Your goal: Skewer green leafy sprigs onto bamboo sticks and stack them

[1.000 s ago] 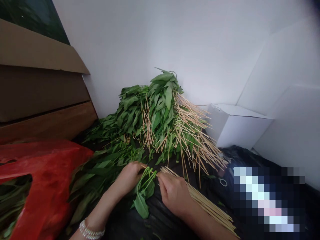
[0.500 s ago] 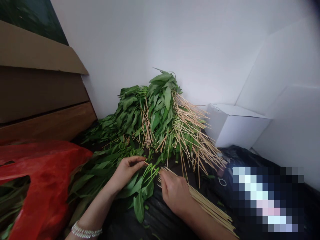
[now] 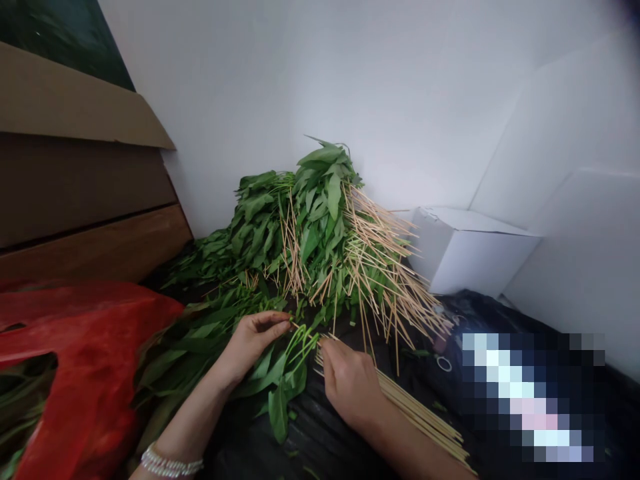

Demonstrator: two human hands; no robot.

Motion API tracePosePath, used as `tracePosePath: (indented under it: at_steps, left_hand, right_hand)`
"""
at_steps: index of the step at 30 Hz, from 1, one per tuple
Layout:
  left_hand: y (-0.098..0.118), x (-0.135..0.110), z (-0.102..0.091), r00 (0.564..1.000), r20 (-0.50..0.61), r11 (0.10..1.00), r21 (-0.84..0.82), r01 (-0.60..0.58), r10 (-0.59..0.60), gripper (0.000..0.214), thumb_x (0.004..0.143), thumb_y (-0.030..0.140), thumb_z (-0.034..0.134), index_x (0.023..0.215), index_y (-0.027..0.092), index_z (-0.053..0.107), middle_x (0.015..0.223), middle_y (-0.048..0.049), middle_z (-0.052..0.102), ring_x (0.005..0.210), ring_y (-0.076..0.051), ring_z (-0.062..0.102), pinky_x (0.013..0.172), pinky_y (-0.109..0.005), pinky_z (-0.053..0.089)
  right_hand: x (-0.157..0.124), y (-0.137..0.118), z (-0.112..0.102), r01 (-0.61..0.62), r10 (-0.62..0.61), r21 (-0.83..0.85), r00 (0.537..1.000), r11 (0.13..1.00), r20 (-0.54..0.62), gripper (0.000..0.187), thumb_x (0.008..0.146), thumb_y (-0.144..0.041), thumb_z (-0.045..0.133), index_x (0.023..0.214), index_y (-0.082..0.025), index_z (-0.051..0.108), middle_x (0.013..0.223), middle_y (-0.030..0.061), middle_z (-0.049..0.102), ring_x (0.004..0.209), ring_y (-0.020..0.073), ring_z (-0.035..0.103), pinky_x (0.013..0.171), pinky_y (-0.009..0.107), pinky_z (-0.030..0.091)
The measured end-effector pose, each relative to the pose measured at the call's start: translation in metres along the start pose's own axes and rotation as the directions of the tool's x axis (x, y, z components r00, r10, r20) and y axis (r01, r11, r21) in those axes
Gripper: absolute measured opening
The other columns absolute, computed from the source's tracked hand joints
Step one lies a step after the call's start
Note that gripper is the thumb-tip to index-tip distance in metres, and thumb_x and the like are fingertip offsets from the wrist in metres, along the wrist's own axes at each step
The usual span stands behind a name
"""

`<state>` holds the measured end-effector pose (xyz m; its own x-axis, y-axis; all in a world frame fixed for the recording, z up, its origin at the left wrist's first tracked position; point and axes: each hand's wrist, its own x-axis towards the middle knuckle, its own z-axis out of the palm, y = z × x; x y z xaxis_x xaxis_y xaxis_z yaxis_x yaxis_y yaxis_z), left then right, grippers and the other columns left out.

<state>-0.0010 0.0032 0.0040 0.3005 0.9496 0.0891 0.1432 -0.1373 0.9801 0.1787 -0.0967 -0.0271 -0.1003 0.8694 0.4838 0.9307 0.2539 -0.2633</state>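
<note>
My left hand (image 3: 250, 343) pinches the stems of a few green leafy sprigs (image 3: 283, 383) that lie on black plastic sheeting (image 3: 320, 440). My right hand (image 3: 350, 383) is closed round a bundle of thin bamboo skewers (image 3: 420, 417), whose tips meet the sprig stems between the two hands. Behind them rises a heap of skewered green leaves (image 3: 320, 227), sticks fanning out to the right. Loose greens (image 3: 190, 347) lie to the left of my left hand. A pearl bracelet (image 3: 170, 463) circles my left wrist.
A red plastic bag (image 3: 85, 373) holding more greens sits at the left. Brown cardboard boxes (image 3: 75, 180) are stacked behind it. A white carton (image 3: 470, 250) stands at the right against the white wall. A pixelated patch covers the lower right.
My left hand has opened from a fist over the sprigs into a fingertip pinch on the stems and shifted slightly up. The right hand with the skewers has barely moved.
</note>
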Motion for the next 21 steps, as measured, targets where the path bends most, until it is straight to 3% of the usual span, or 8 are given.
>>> tracePosePath:
  at_steps: [4,12,18,21]
  left_hand:
    - [0.001,0.0,-0.001,0.999,-0.038,1.0,-0.005,-0.007,0.007,0.038,0.059,0.043,0.077,0.084,0.014,0.072,0.082,-0.0078,0.073,0.079,-0.022,0.066,0.08,-0.032,0.049]
    - [-0.002,0.001,-0.001,1.0,-0.011,1.0,-0.003,-0.022,0.022,0.036,0.062,0.041,0.075,0.085,0.014,0.072,0.08,-0.0078,0.073,0.079,-0.021,0.065,0.08,-0.032,0.048]
    - [-0.001,-0.004,-0.001,0.995,0.101,0.997,-0.081,0.01,-0.001,0.037,0.068,0.041,0.071,0.093,0.013,0.072,0.086,-0.0088,0.073,0.076,-0.018,0.063,0.075,-0.027,0.046]
    - [-0.003,-0.004,-0.002,0.997,0.077,0.995,-0.101,0.01,-0.002,0.036,0.068,0.04,0.072,0.092,0.013,0.072,0.083,-0.0086,0.073,0.074,-0.017,0.063,0.073,-0.026,0.046]
  right_hand:
    - [-0.001,-0.001,0.0,0.002,-0.002,0.007,1.0,1.0,-0.002,0.018,0.09,-0.014,0.033,0.088,-0.022,0.05,0.079,-0.0012,0.061,0.069,0.0137,0.059,0.059,0.026,0.03]
    - [-0.001,0.001,0.003,-0.003,0.003,0.029,1.0,1.0,0.0,0.019,0.091,-0.015,0.033,0.091,-0.022,0.052,0.081,-0.0008,0.063,0.072,0.0144,0.061,0.062,0.025,0.033]
    - [-0.004,0.004,0.007,0.003,0.0,0.073,0.999,0.997,-0.035,0.023,0.092,-0.017,0.033,0.1,-0.022,0.054,0.085,-0.0001,0.065,0.075,0.0153,0.063,0.063,0.025,0.036]
    - [-0.005,0.005,0.011,0.018,-0.013,0.089,0.998,0.996,-0.059,0.023,0.092,-0.018,0.032,0.096,-0.022,0.055,0.082,-0.0002,0.065,0.073,0.0152,0.064,0.061,0.025,0.037]
